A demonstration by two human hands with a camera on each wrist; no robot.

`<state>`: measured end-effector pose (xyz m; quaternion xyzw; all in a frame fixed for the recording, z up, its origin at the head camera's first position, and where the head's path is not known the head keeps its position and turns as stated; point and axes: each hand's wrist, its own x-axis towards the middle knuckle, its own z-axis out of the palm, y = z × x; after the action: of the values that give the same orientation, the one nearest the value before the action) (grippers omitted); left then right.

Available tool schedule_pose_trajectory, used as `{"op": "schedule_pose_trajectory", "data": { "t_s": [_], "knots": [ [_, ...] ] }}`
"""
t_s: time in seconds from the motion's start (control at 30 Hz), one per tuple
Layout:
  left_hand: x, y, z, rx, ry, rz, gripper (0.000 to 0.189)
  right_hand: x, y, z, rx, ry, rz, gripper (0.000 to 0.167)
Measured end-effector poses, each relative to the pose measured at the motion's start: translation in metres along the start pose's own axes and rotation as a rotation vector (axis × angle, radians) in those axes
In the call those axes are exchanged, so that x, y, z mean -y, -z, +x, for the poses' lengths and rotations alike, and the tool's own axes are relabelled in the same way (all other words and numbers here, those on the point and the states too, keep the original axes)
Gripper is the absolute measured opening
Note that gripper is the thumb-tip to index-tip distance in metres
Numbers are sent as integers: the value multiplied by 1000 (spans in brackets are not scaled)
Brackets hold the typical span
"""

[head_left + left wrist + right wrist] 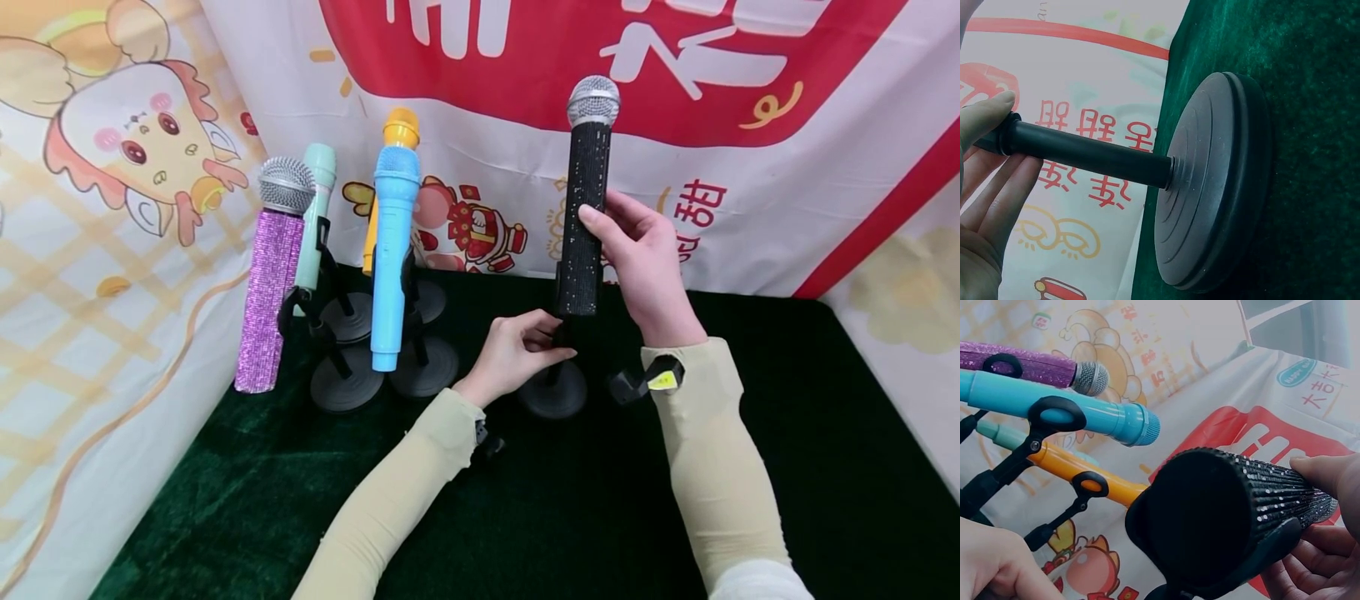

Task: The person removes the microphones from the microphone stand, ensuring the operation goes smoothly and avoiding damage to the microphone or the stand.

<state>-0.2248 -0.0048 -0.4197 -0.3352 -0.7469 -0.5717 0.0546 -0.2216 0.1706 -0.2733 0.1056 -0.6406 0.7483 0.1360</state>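
Note:
A black glittery microphone [587, 192] with a silver mesh head stands upright, slightly tilted, in the head view. My right hand [651, 262] grips its body from the right, thumb in front. Its lower end sits in the black clip [1282, 547] of a microphone stand, seen close in the right wrist view. My left hand [513, 354] pinches the collar at the top of that stand's pole [1094, 152]. Below, the round ridged stand base [1200, 187] rests on the green cloth.
To the left, purple glitter [262, 296], mint [310, 233], blue [392, 267] and yellow [402, 127] microphones stand clipped on similar stands. Dark green velvet [225, 492] covers the table. A printed red-and-white backdrop [480, 125] hangs right behind.

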Motion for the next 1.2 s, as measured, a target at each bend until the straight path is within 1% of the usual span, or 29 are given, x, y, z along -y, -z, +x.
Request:
{"op": "schedule_pose_trajectory", "data": {
  "t_s": [0.07, 0.3, 0.5, 0.7, 0.93, 1.2],
  "knots": [
    [0, 0, 0, 1, 6, 1, 23, 1, 0, 1, 2, 3, 10, 42],
    [2, 0, 0, -5, -2, 6, 22, 6, -2, 6, -8, 16, 34, 41],
    [2, 0, 0, -3, -1, -2, 22, 9, -2, 11, -17, 9, 63, 42],
    [3, 0, 0, 2, 1, -4, 22, 13, -2, 15, -44, 0, 72, 44],
    [3, 0, -1, 8, 15, -12, 23, 14, -2, 19, -55, 15, 104, 42],
    [3, 0, -1, 10, 16, -6, 24, 16, -2, 21, -51, 31, 105, 41]
  ]
}}
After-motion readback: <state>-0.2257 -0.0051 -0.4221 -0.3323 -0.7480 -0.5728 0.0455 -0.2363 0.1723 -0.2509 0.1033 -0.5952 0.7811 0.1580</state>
